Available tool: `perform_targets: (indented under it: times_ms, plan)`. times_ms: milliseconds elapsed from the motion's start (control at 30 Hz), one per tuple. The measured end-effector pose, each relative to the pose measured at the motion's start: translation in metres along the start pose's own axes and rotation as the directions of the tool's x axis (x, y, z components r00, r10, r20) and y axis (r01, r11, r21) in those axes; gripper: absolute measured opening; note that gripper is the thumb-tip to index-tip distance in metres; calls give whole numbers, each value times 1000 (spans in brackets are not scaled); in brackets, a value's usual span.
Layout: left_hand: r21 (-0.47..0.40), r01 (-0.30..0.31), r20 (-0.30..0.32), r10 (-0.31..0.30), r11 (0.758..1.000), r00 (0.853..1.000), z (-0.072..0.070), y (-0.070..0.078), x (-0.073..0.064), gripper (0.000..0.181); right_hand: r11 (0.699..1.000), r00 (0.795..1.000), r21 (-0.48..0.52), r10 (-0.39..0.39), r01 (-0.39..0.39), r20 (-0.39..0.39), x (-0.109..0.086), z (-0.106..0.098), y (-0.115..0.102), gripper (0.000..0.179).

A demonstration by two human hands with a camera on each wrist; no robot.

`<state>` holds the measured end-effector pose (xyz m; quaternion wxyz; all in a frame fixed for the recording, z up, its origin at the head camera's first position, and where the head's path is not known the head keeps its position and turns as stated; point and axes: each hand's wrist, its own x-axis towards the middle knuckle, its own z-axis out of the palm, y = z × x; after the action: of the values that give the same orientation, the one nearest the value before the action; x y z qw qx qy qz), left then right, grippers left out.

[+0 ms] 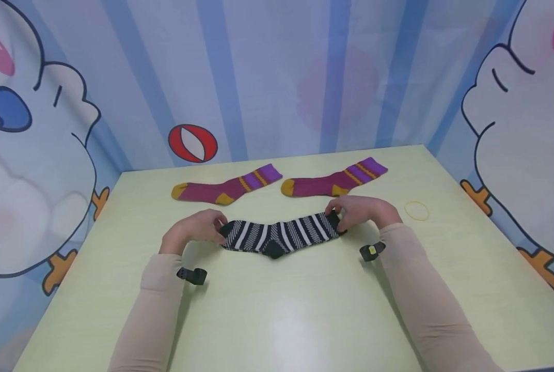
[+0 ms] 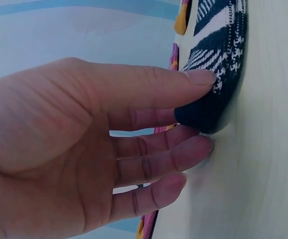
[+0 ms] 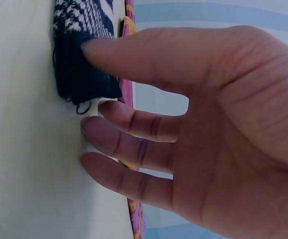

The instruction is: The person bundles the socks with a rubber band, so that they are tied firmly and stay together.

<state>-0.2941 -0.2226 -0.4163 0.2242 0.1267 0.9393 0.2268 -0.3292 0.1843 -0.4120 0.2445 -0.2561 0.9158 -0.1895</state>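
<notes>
A black-and-white striped sock (image 1: 283,235) with dark toe, heel and cuff lies stretched sideways on the table, heel toward the near side. My left hand (image 1: 202,226) pinches its toe end; in the left wrist view the thumb (image 2: 154,84) lies over the dark toe and the index finger goes behind it. At the other end my right hand (image 1: 358,211) pinches the dark cuff. The right wrist view has the thumb (image 3: 134,52) on the cuff, with the index finger hidden and the other fingers spread below. A loose thread (image 3: 83,107) hangs from the cuff edge.
Behind the striped sock lie two maroon socks, one at left (image 1: 202,192) and one at right (image 1: 314,187), with mustard toes and heels and purple cuffs. A thin yellow rubber band (image 1: 417,202) rests right of my right hand. A cartoon-printed curtain (image 1: 277,77) borders the table (image 1: 277,310).
</notes>
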Motion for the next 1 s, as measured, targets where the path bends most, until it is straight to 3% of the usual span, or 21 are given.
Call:
perform_targets:
  times_ms: [167, 300, 433, 567, 767, 933, 1000]
  plan:
    - [-32, -18, -23, 17, 999, 1000, -3, -3, -3, 48, 1000, 1000, -17, -9, 9, -30, -2, -4, -6, 45]
    - [-78, -71, -120, 62, 994, 991, -6, -8, -5, 45, 999, 993, -10, -52, 51, -103, -3, -9, -18, 44]
    - [-88, -102, -244, 78, 991, 967, -12, -16, -7, 45, 989, 976, -1, -148, 150, -160, 8, -17, -33, 45]
    - [-120, -78, -324, 36, 990, 945, -19, -24, -7, 45, 982, 961, -24, -188, 188, -202, 26, -28, -47, 46]
    - [-209, -70, -417, -25, 975, 909, -30, -38, -2, 41, 979, 948, 22, -191, 204, -255, 60, -38, -61, 41]
    - [-256, -73, -480, -61, 964, 875, -36, -50, 5, 41, 975, 938, 65, -185, 212, -294, 94, -34, -64, 45]
    - [-270, -60, -489, -83, 961, 868, -39, -54, 8, 42, 976, 936, 77, -169, 202, -308, 107, -31, -64, 48]
